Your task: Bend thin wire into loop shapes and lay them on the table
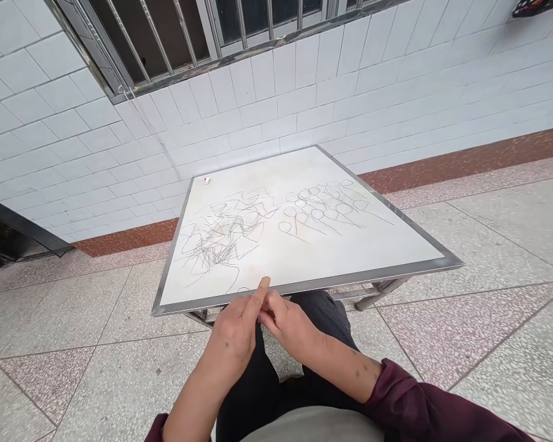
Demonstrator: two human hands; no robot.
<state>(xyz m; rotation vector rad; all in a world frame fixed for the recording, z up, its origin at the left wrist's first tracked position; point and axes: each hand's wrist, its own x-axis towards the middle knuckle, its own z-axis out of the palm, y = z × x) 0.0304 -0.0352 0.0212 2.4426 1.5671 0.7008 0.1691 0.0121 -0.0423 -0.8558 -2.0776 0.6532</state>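
Maroon sleeve, lower right; our left hand meets right hand, grasping what, we cannot tell.
Steady, best kept clear of looped strands.

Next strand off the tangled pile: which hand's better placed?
Probably the left hand: it's on the same side as the tangled pile. The right hand sits more toward the looped strands. Both are close together, so the advantage looks slim.
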